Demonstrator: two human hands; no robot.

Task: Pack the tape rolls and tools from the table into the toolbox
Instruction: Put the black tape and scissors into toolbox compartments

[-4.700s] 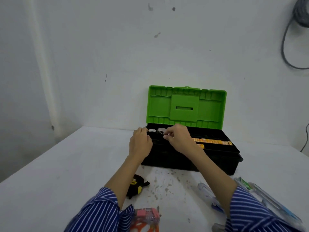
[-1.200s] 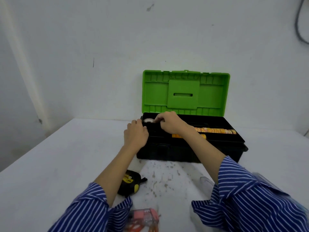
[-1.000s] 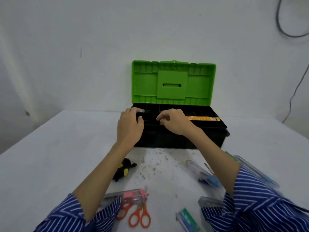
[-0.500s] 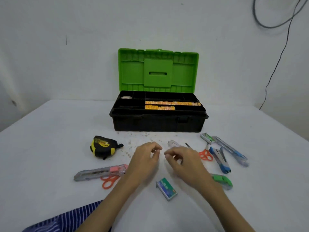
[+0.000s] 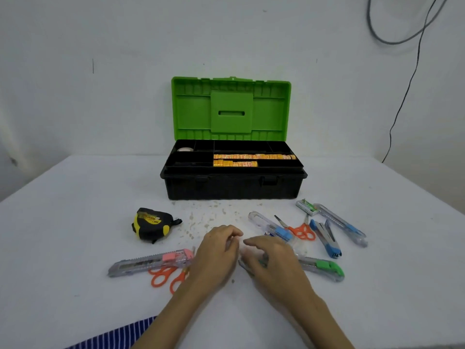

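The black toolbox (image 5: 234,187) stands open at the back of the table, its green lid (image 5: 231,109) upright. A pale tape roll (image 5: 185,149) lies in its back-left compartment, and orange-yellow strips (image 5: 254,156) fill the tray's middle. My left hand (image 5: 216,255) hovers low over the table with loosely curled fingers and holds nothing. My right hand (image 5: 274,265) closes over a small green staple box (image 5: 261,263), which it mostly hides. Around the hands lie a pink cutter (image 5: 151,263), a green cutter (image 5: 323,268) and a blue cutter (image 5: 270,226).
A yellow-black tape measure (image 5: 152,224) sits at the left. Orange scissors (image 5: 166,277) lie under the pink cutter. At the right are more orange scissors (image 5: 302,231), a blue stapler (image 5: 325,239), another blue cutter (image 5: 341,224) and a second staple box (image 5: 306,207). A cable (image 5: 402,96) hangs down the wall.
Both hands have left the toolbox and come down to the table near me. The right hand has settled over the small green box, which has shifted slightly towards the toolbox.
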